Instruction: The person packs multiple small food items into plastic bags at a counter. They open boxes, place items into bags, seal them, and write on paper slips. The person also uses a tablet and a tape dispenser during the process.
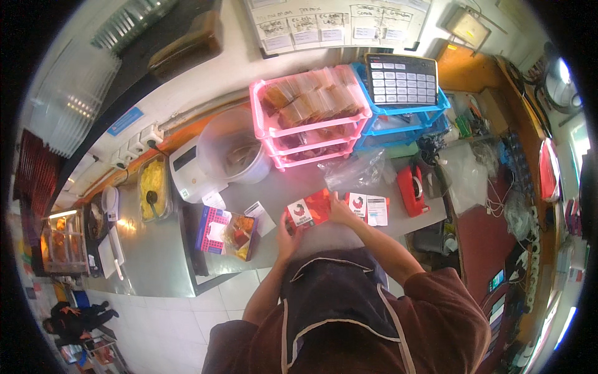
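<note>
A red and white cardboard box [309, 209] lies between my hands on the grey counter [274, 187]. My left hand [289, 239] has its fingers wrapped round the near left corner of it. With fingers closed on its right end, my right hand [342, 210] holds the other side. Just right of that hand stands a second red and white box [358, 202] with a white printed slip [377, 210] on it. To the left is a purple and pink box [212, 232] beside a transparent-topped pack of food [240, 230]. A paper slip [260, 215] lies between that pack and my left hand.
Behind are a pink rack [305, 132] of packed sachets, a blue rack [405, 115] under a keypad, and a plastic bucket [232, 149]. A red tape dispenser [411, 192] and clear bags [358, 169] sit right. A yellow food tub [153, 187] stands left; another person [78, 321] is far left.
</note>
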{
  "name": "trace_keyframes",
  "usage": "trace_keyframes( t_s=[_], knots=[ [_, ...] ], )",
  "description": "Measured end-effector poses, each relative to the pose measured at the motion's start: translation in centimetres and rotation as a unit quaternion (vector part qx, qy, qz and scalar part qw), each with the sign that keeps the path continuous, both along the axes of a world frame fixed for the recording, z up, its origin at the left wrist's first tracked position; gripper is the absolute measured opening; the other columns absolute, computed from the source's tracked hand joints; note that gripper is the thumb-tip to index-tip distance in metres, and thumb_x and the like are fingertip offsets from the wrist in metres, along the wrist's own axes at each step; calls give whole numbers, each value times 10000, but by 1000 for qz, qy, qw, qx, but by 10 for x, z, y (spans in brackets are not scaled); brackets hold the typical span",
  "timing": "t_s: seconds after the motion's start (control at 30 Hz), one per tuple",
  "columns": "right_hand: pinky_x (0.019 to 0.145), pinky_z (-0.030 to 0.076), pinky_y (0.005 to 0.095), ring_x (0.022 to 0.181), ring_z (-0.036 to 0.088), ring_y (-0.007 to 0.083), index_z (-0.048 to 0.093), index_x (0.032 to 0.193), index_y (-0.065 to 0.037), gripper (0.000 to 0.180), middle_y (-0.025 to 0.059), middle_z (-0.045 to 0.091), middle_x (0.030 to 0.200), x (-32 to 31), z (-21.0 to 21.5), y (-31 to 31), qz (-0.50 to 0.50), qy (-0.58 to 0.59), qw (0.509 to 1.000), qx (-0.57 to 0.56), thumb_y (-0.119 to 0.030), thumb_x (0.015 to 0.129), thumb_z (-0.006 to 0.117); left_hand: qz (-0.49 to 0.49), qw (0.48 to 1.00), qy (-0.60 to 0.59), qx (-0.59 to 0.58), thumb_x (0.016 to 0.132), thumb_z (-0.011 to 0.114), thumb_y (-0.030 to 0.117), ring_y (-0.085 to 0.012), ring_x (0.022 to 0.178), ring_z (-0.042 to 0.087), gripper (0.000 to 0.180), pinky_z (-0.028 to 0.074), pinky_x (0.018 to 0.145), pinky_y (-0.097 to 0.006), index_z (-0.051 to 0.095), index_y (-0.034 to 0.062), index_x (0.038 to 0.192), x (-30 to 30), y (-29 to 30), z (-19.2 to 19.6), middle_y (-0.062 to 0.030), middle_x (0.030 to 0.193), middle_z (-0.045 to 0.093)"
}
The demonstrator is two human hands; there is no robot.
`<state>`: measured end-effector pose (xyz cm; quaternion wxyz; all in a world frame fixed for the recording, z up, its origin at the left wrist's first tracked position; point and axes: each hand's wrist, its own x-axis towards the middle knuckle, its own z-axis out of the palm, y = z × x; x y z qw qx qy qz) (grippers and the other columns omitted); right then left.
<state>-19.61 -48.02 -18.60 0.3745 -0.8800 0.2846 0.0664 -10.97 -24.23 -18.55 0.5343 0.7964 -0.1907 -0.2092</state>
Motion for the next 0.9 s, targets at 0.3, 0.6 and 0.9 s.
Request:
trace_keyframes(
  t_s=[0.3,0.6,0.9],
  knots=[
    [752,585,377,945,701,267,467,1348,121,969,192,688,1105,39,52,-7,-111,103,959,239,-458,701,897,36,903,428,27,919,706,519,-264,1091,658,718,553,854,-403,477,92,1448,57,-33,-2,-100,1336,621],
    [804,570,359,1024,703,261,611,1281,62,984,188,713,1099,-26,139,-2,-147,104,939,292,-742,736,764,-30,902,366,-226,1054,561,240,-252,1195,623,519,575,918,-399,387,87,1519,3,9,90,-108,1382,563],
    [1025,480,490,1287,523,404,601,1225,26,598,293,612,1255,-206,100,-118,-422,-27,902,-89,-449,884,725,-108,954,220,-171,947,645,112,-315,1242,587,695,551,1005,-486,315,44,1556,-59,-71,69,-175,1452,486]
  ],
)
